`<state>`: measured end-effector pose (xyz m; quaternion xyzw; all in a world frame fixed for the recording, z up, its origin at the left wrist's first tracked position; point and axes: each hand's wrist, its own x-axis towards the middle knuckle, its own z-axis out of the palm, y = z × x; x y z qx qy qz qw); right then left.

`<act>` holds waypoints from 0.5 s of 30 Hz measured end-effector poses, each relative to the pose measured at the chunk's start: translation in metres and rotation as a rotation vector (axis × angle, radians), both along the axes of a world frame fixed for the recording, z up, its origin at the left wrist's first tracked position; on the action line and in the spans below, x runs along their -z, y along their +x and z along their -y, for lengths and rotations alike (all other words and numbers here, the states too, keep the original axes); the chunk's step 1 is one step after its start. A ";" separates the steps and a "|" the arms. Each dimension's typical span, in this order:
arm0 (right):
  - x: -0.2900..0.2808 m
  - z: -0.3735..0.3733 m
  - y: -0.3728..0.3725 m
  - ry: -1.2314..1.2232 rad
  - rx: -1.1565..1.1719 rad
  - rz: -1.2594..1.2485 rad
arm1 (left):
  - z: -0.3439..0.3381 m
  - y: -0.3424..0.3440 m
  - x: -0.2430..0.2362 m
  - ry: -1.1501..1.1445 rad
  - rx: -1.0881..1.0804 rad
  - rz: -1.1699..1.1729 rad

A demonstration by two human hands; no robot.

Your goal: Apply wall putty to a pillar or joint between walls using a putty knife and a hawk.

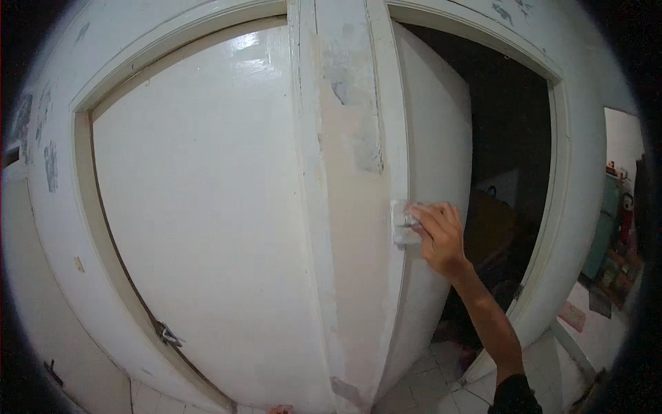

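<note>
The right hand grasps a flat whitish block in bent fingers; the block sits left of the fingertips, against the white door frame; a pale door stands ajar to the right.

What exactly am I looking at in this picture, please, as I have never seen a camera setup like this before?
There is no machine here: a person is working with bare hands. The single picture comes from the left of two wide fisheye cameras on the person's head, which is why straight edges look curved.

The right hand grips a flat whitish piece at the door frame; its exact kind is hard to tell. The left hand cannot be made out.

Beside that frame runs an upright wall strip, mostly pale pinkish, with grey patches near the top. A white door stands to its left, and another door, standing open, to its right.
</note>
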<state>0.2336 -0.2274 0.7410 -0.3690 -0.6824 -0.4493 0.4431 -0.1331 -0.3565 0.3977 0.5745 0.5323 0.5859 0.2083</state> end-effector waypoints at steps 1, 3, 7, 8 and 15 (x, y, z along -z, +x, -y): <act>-0.007 -0.002 -0.001 0.006 0.006 -0.003 | -0.002 0.000 -0.003 0.083 0.027 -0.045; -0.014 -0.012 -0.002 0.033 -0.012 0.026 | -0.001 -0.001 -0.002 0.064 0.040 -0.023; 0.015 -0.015 0.000 0.034 0.039 0.061 | 0.014 -0.004 0.009 0.003 0.011 -0.017; 0.027 -0.015 0.002 -0.004 0.046 0.066 | 0.017 -0.004 0.018 0.005 0.007 -0.012; 0.091 0.002 0.019 -0.235 0.117 0.151 | 0.024 -0.012 0.079 -0.061 0.025 0.189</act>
